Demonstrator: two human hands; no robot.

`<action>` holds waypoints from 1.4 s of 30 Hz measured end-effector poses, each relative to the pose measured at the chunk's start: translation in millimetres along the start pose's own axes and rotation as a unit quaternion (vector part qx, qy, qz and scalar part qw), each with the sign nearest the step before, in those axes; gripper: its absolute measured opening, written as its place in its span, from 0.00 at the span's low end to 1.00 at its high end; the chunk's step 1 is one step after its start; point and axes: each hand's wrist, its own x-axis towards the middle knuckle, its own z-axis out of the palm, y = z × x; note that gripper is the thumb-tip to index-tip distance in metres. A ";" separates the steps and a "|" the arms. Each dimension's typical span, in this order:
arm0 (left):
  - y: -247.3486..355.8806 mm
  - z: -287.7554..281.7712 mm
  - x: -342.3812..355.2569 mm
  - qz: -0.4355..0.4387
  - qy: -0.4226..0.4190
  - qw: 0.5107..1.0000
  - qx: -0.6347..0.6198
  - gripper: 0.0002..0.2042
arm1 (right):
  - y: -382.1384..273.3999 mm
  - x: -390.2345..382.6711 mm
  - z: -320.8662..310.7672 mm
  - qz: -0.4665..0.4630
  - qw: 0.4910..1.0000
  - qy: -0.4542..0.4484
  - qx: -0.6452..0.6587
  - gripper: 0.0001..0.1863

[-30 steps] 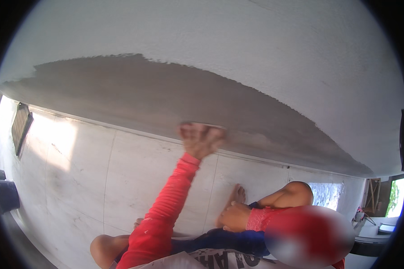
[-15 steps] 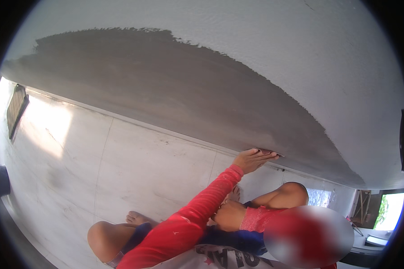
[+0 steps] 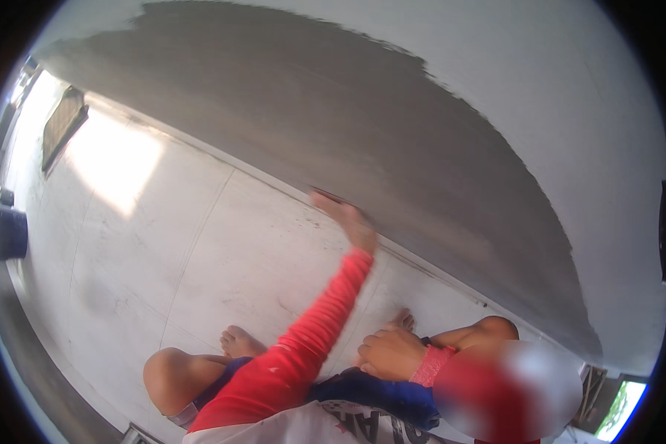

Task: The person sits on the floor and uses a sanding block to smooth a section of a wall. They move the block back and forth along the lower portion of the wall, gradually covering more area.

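My left hand (image 3: 346,216), in a red sleeve and blurred by motion, presses a thin reddish-brown sheet of sandpaper (image 3: 333,196) to the wall low down, just above the floor edge. Only a narrow strip of the sheet shows; the rest is hidden under the fingers. The wall carries a broad dark grey patch (image 3: 333,111) with a ragged upper edge, against a lighter grey surface (image 3: 525,81). My right hand (image 3: 394,354) rests between my bent knees, by a bare foot (image 3: 403,320); its fingers lie loosely and nothing shows in them.
Pale floor tiles (image 3: 200,259) stretch along the wall's foot, with a bright sunlit spot. A flat brown board (image 3: 64,127) lies at the far left. Nearer on the left edge stands a dark bucket (image 3: 7,233). A bright opening (image 3: 620,411) is at the lower right.
My left hand has slid to the left along the wall's base with the sandpaper. The view has turned, so the wall edge slopes more steeply. My right hand stays by my knees.
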 end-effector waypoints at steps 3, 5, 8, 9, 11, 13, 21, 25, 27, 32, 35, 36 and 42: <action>7.4 -2.8 -87.4 -0.016 -0.106 0.993 0.039 0.43 | -13.2 30.9 -28.3 -0.024 0.997 -0.043 -0.053 0.16; 20.1 -2.1 -78.7 0.038 -0.086 0.994 0.053 0.41 | -18.5 30.3 -39.9 0.030 0.991 -0.121 -0.048 0.15; 20.2 -8.6 39.4 0.050 0.056 0.997 0.001 0.39 | -16.3 31.7 -52.6 -0.020 1.000 -0.010 0.000 0.15; 14.0 -25.9 93.8 0.081 0.095 0.992 0.001 0.38 | -13.1 33.5 -56.6 -0.017 1.000 -0.016 0.010 0.15; 21.9 -63.6 184.9 0.054 0.118 0.992 -0.002 0.37 | -12.5 36.9 -65.2 0.012 0.999 -0.044 0.024 0.17; 36.6 -90.7 248.3 0.030 0.141 0.990 -0.009 0.36 | -10.7 41.1 -61.0 0.022 0.999 -0.036 0.022 0.19; 116.2 -48.2 168.5 0.160 0.121 0.979 0.027 0.34 | 39.9 90.7 -65.5 0.074 0.981 0.021 0.180 0.22; 140.5 -94.1 270.2 0.169 0.103 0.980 -0.003 0.33 | 64.8 40.5 -84.7 0.215 0.963 0.132 0.095 0.23; 145.7 -145.2 363.8 0.093 0.120 0.988 -0.019 0.33 | 38.7 27.4 -112.3 0.279 0.928 0.161 0.186 0.23; 189.6 -142.1 408.5 0.100 0.073 0.992 0.027 0.35 | -42.8 25.4 -171.1 0.258 0.944 0.122 0.164 0.22; 212.8 -114.1 323.7 0.290 -0.018 0.952 0.095 0.38 | -91.3 74.1 -213.2 0.038 0.987 0.101 0.119 0.21; 213.4 -112.8 315.9 0.361 -0.028 0.924 0.121 0.40 | -108.1 94.0 -232.6 -0.003 0.987 0.089 0.130 0.21; 208.1 -164.5 478.6 0.218 0.111 0.968 0.052 0.39 | -167.7 205.6 -294.6 -0.128 0.986 0.061 0.083 0.16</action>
